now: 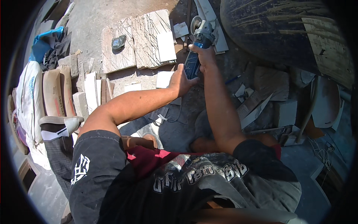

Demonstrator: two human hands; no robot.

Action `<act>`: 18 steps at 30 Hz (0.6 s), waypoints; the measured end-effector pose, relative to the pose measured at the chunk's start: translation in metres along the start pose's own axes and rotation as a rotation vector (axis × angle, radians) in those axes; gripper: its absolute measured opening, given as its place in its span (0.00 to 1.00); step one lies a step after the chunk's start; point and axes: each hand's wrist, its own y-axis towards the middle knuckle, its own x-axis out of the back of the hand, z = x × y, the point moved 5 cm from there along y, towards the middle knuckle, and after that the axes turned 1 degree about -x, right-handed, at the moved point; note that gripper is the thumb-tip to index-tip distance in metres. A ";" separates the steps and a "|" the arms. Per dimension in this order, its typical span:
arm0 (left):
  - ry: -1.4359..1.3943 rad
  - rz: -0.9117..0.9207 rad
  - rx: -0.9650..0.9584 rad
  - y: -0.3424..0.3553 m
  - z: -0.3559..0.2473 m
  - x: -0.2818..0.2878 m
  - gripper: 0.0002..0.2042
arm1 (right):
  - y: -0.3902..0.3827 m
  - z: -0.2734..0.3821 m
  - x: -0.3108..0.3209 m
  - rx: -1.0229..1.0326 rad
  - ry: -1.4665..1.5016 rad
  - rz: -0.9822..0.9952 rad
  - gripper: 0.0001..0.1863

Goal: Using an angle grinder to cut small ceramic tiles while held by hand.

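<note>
An angle grinder (192, 61) with a dark blue body and a grey metal head is held out in front of me, its round disc at the far end. My right hand (206, 56) is wrapped round the body just behind the head. My left hand (180, 80) is at the rear end, its thumb along the side; the fingers beneath are partly hidden. To the left, a tape measure (118, 43) lies on a scored, pale slab (112, 59). Beside it is a second slab (148, 26) with a white tile (166, 46) on top.
Tile offcuts (181, 30) and long white strips (214, 22) lie beyond the grinder. Upright tile pieces (91, 89) and brown paper sacks (53, 91) stand at left. Broken pieces (257, 104) litter the right, below a large dark curved surface (268, 33). A cable (173, 120) runs near my feet.
</note>
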 end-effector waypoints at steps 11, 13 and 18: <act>0.720 -0.153 -0.273 0.056 0.054 0.083 0.49 | 0.019 -0.041 0.014 -0.226 0.330 0.362 0.14; 0.805 -0.103 -0.224 0.071 0.068 0.088 0.52 | 0.016 -0.043 0.013 -0.262 0.318 0.395 0.15; 0.786 -0.077 -0.230 0.087 0.075 0.090 0.51 | 0.011 -0.044 0.006 -0.307 0.308 0.457 0.17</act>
